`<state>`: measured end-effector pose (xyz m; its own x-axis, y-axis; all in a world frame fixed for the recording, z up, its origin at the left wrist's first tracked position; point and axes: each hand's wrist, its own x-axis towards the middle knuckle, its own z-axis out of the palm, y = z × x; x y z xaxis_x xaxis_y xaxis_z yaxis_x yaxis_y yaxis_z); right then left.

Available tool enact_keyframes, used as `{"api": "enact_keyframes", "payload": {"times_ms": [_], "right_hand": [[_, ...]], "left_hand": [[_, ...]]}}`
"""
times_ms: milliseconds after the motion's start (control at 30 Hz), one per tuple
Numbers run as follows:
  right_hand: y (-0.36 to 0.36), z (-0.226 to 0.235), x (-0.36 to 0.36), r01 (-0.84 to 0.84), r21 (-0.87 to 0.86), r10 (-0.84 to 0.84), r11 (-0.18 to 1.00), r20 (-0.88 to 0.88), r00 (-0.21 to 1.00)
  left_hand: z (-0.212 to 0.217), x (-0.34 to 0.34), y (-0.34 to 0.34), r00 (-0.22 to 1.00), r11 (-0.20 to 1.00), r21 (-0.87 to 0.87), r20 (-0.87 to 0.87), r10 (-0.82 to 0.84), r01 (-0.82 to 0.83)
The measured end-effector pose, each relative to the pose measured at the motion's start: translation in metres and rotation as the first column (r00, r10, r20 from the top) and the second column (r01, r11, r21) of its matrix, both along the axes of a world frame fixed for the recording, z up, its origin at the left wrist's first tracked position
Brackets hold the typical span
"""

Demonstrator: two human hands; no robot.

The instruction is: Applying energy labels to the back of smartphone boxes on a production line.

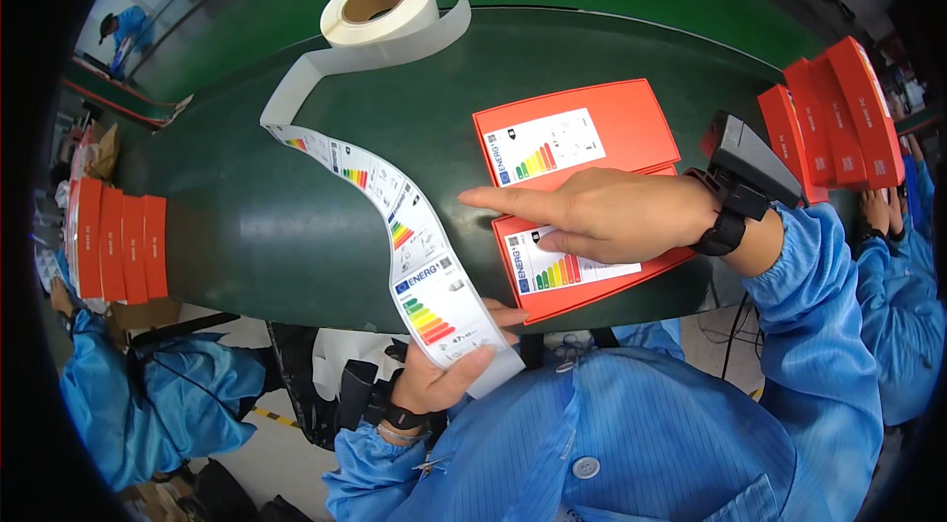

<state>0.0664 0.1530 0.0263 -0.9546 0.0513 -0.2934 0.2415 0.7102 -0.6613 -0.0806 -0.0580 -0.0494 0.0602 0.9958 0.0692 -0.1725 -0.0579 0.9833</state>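
A long strip of energy labels (412, 216) runs from a white label roll (414, 19) across the green table to my left hand (439, 382). That hand is closed on the strip's near end, with the thumb on top. Two flat red boxes lie side by side at right of centre. The far red box (636, 122) bears a white energy label (545, 149). Over the near red box (602, 293) is my right hand (607, 214), index finger stretched out to the left and thumb on that box's energy label (552, 273). It partly covers this label.
The green table (266, 256) curves across the view. Red boxes (118, 241) stand in a row at the far left, and several more red boxes (834, 122) stand at the right. Co-workers in blue sit at the left (158, 404) and right (898, 325).
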Motion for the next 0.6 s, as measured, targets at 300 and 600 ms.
{"api": "enact_keyframes", "payload": {"times_ms": [300,600], "right_hand": [[0.002,-0.009,-0.002,-0.073,0.065,0.073,0.995,0.004,0.997],[0.000,-0.004,-0.004,-0.077,0.093,0.068,0.993,0.096,0.993]], "left_hand": [[-0.010,0.004,0.006,0.998,0.998,0.054,0.059,-0.015,0.012],[-0.007,0.004,0.008,0.999,0.997,0.068,-0.025,-0.033,0.034]]}}
